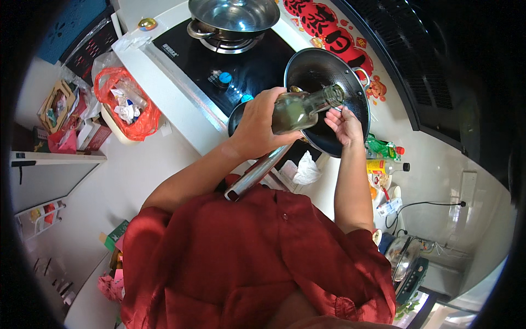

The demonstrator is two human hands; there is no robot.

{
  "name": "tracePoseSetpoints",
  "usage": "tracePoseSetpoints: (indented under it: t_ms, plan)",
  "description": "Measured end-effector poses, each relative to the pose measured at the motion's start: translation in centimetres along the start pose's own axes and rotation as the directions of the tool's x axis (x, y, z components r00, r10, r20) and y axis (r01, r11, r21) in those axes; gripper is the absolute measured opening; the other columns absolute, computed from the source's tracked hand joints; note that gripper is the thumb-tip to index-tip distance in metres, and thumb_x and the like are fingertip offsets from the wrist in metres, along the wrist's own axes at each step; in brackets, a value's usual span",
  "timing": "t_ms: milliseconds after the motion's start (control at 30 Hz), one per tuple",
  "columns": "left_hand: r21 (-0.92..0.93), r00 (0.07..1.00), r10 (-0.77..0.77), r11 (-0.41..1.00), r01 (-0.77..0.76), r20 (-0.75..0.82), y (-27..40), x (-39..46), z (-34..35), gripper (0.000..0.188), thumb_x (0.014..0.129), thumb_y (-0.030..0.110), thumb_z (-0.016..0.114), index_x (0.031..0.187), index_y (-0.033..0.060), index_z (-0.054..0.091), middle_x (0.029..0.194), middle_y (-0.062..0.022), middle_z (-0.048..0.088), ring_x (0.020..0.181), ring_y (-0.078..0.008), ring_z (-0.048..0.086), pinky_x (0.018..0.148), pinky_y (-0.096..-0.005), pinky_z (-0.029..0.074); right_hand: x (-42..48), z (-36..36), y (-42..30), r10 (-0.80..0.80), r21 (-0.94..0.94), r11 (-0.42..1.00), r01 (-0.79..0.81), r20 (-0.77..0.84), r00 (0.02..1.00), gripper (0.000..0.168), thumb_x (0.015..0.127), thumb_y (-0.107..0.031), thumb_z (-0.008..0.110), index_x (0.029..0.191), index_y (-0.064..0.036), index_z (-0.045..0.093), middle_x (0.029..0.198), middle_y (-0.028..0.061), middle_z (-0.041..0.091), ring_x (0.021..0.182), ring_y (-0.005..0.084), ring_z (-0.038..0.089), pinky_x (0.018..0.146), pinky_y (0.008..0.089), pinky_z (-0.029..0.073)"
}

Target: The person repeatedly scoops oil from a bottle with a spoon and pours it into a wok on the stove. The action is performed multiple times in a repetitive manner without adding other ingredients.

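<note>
My left hand [263, 123] grips a clear glass bottle [294, 111] around its body. The bottle is tilted, its uncapped mouth pointing over a dark wok [324, 66] with a textured inner wall. My right hand [345, 127] is beneath the bottle's neck, above the wok, with its fingers curled; whether something small sits between the fingertips I cannot tell. The wok's long steel handle [259, 174] reaches back to my shirt. A black glass gas cooktop [254, 61] lies under the wok, partly hidden by it and my hands.
A steel pan [201, 31] with a lid stands on the other burner. Crumpled white tissue [307, 169] lies beside the wok. Bottles [384, 166] stand to the right. A bin with a red bag [144, 119] is at left. The range hood [411, 61] overhangs the far right.
</note>
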State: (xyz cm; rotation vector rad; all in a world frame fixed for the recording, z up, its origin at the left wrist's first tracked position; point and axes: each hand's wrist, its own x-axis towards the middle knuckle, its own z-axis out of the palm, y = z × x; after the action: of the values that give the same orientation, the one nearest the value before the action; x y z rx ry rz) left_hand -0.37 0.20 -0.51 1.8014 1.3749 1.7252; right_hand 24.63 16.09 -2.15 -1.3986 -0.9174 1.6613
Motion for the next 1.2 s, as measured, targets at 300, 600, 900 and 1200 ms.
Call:
tracePoseSetpoints:
  t_ms: [300,600,900,1200]
  plan:
    - [0.046,0.995,-0.069,0.997,0.065,0.072,0.4,-0.1,0.0,0.078,0.06,0.023,0.075,0.121,0.0034,0.031,0.105,-0.0154,0.045,0.095,-0.0271,0.047,0.082,-0.0361,0.038,-4.2,-0.4,-3.5,-0.273,0.162,0.95,0.268,0.009,0.962,0.026,0.091,-0.028,0.04,0.096,-0.004,0.047,0.08,0.0135,0.059,0.07,0.0232,0.061,0.066,0.036,0.053]
    - [0.051,0.989,-0.093,0.995,0.087,0.117,0.5,-0.1,0.1,0.08,0.062,0.021,0.075,0.123,0.0032,0.026,0.109,-0.0168,0.041,0.097,-0.0263,0.046,0.085,-0.0361,0.038,-8.4,-0.1,-7.2,-0.494,0.249,0.84,0.482,-0.013,0.869,0.027,0.092,-0.027,0.036,0.098,-0.002,0.046,0.076,0.0134,0.06,0.066,0.0228,0.062,0.061,0.0344,0.054]
    - [0.037,0.995,-0.086,0.996,0.084,0.048,0.6,-0.1,0.3,0.076,0.059,0.027,0.076,0.118,0.0017,0.034,0.105,-0.0163,0.047,0.093,-0.031,0.048,0.082,-0.0369,0.039,-9.3,-0.3,-5.7,-0.504,0.222,0.833,0.506,-0.069,0.861,0.027,0.092,-0.028,0.037,0.097,-0.003,0.047,0.075,0.0129,0.06,0.063,0.0209,0.061,0.06,0.0318,0.053]
    - [0.038,0.997,-0.064,0.997,0.063,0.037,0.6,-0.1,0.3,0.076,0.059,0.028,0.076,0.117,0.0013,0.034,0.104,-0.0166,0.047,0.092,-0.0309,0.049,0.081,-0.0369,0.039,-10.7,-0.3,-6.8,-0.57,0.217,0.791,0.572,-0.076,0.818,0.028,0.091,-0.028,0.039,0.096,-0.002,0.047,0.073,0.0134,0.061,0.063,0.0203,0.062,0.059,0.0311,0.054]
